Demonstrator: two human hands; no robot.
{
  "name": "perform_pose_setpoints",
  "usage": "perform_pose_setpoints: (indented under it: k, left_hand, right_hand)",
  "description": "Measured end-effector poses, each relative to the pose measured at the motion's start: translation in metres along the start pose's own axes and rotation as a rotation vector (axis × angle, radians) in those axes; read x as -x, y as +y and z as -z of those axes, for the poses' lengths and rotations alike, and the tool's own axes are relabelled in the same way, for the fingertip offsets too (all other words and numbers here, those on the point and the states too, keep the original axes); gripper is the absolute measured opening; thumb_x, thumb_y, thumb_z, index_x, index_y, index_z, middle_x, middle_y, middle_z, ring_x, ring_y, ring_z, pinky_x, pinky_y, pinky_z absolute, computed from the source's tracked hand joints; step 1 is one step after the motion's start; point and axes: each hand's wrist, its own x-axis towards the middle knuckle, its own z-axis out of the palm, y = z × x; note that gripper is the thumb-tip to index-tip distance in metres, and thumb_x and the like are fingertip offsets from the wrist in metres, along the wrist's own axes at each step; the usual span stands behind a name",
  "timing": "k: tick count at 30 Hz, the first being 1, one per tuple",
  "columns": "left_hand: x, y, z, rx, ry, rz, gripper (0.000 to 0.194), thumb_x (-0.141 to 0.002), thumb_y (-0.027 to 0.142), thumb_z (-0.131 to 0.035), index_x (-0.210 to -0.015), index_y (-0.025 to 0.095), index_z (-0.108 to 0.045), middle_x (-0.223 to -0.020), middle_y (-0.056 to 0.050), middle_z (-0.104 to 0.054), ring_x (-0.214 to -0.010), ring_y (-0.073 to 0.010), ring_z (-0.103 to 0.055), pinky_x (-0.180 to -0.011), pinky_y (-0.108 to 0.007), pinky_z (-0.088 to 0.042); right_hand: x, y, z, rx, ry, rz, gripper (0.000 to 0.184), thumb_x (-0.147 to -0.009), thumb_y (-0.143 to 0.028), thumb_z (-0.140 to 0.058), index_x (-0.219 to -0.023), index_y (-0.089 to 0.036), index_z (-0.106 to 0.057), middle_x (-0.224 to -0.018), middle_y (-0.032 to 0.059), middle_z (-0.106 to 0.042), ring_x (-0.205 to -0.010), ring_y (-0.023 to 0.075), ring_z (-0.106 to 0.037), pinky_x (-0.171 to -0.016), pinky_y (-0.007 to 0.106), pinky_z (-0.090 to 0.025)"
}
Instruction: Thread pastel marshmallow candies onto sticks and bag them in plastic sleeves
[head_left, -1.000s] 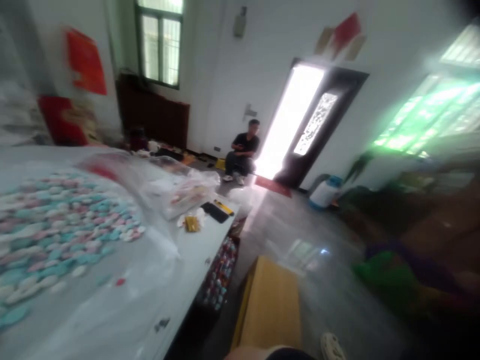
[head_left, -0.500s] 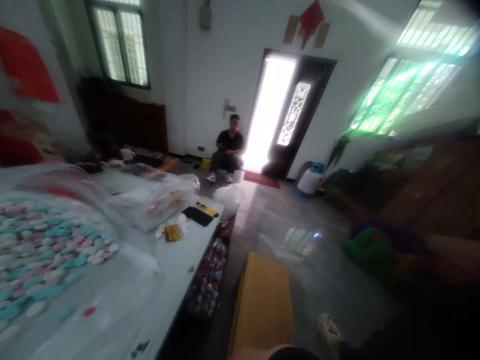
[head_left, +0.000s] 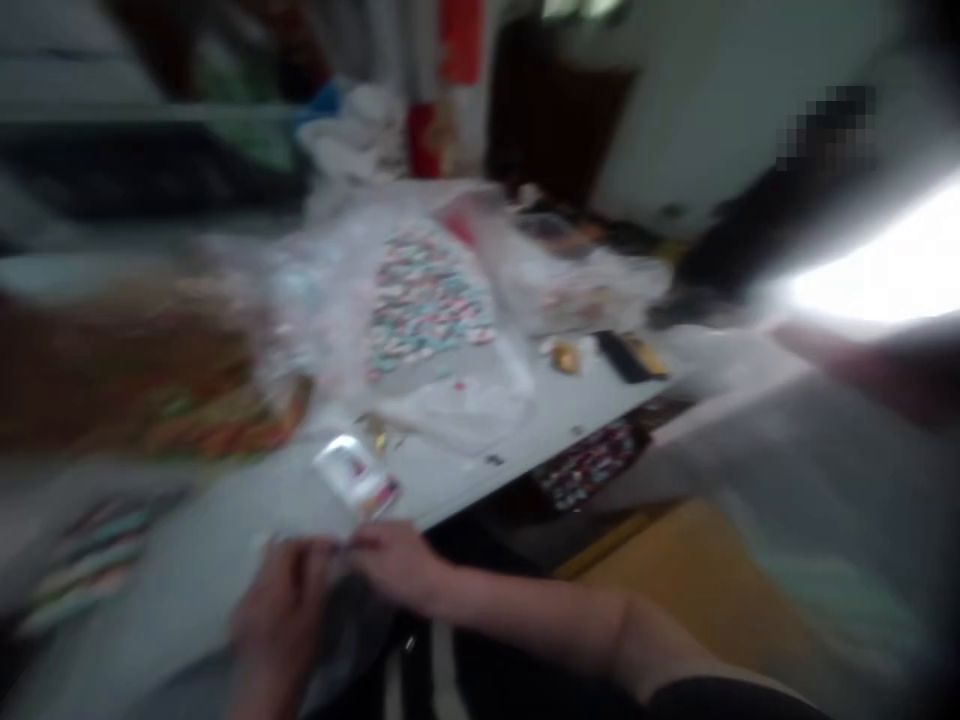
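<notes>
A small item (head_left: pixel 339 548), too blurred to identify, is sitting between the fingertips of a person's left hand (head_left: pixel 281 595) and right hand (head_left: pixel 397 565) just over the near edge of the table (head_left: pixel 450 480). The grip on both sides is looking narrow, with thumbs and fingers closing on the item; the two hands are apparently working so near each other because something this little is calling for fingertip control. Just beyond the fingers, a white printed packet (head_left: pixel 356 475) is lying at a slant, seemingly within easy reach, with a gold-coloured object (head_left: pixel 373 432) resting beside its far end. Farther in, teal, pink and white pieces (head_left: pixel 431 300) are lying spread over a clear plastic sheet (head_left: pixel 480 420), which is probably keeping them together and off the bare tabletop. Toward the table's far right corner, a gold bundle (head_left: pixel 564 357), a black phone-like slab (head_left: pixel 620 357) and a yellow tool (head_left: pixel 649 357) are resting near a crumpled clear bag (head_left: pixel 585 290), perhaps set aside to leave the near edge for handwork. Below the right edge, red and pale pieces (head_left: pixel 592 465) are showing near a cardboard box (head_left: pixel 682 570). A person in dark clothing (head_left: pixel 750 210) is appearing as a blur beyond.
</notes>
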Motion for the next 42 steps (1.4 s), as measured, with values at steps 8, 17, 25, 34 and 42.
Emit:
perform_pose_setpoints:
  k: [8,17,25,34,42]
  left_hand:
    - [0.029,-0.006,-0.018,0.053,-0.037,0.117,0.015,-0.083,0.031,-0.05,-0.071,0.024,-0.056,-0.066,-0.004,-0.057,-0.061,-0.0208,-0.052,-0.062,-0.031,-0.036]
    - [0.037,-0.013,-0.002,0.878,0.187,0.732,0.029,-0.075,0.044,-0.07,-0.068,0.02,-0.055,-0.054,0.005,-0.048,-0.049,-0.0112,-0.041,-0.048,-0.024,-0.032]
    - [0.023,-0.017,0.008,1.465,0.009,0.932,0.033,-0.066,0.033,-0.08,-0.087,0.011,-0.069,-0.07,-0.005,-0.064,-0.056,-0.0139,-0.056,-0.052,-0.026,-0.047]
    - [0.028,-0.022,0.004,1.531,0.137,0.986,0.021,-0.075,0.019,-0.073,-0.096,0.012,-0.074,-0.098,-0.009,-0.071,-0.088,-0.0187,-0.066,-0.075,-0.027,-0.055]
    - [0.038,-0.023,0.009,1.39,-0.137,0.943,0.025,-0.072,0.038,-0.077,-0.077,0.014,-0.071,-0.105,-0.012,-0.07,-0.067,-0.016,-0.063,-0.047,-0.024,-0.048]
  right_hand:
    - [0.005,-0.032,-0.026,-0.812,-0.5,-0.556,0.033,-0.07,-0.009,-0.046,-0.089,-0.024,-0.069,-0.074,-0.0023,-0.062,-0.078,0.0172,-0.059,-0.079,0.03,-0.047]
    - [0.002,-0.044,-0.042,-1.271,-0.555,-1.12,0.018,-0.055,-0.026,-0.063,-0.065,-0.02,-0.049,-0.046,-0.0084,-0.046,-0.038,0.0061,-0.035,-0.038,0.018,-0.019]
    - [0.014,-0.062,-0.047,-1.295,-0.724,-1.077,0.021,-0.06,-0.031,-0.067,-0.07,-0.019,-0.052,-0.047,-0.0086,-0.047,-0.037,0.0044,-0.032,-0.038,0.018,-0.016]
    - [-0.005,-0.055,-0.035,-1.045,-0.712,-0.578,0.024,-0.067,-0.026,-0.067,-0.091,-0.022,-0.067,-0.088,0.0,-0.067,-0.081,0.0155,-0.058,-0.073,0.027,-0.046]
    - [0.011,-0.054,-0.065,-1.432,-1.426,-1.144,0.033,-0.079,-0.035,-0.049,-0.051,-0.023,-0.035,-0.039,-0.0059,-0.028,-0.038,0.009,-0.023,-0.044,0.024,-0.03]
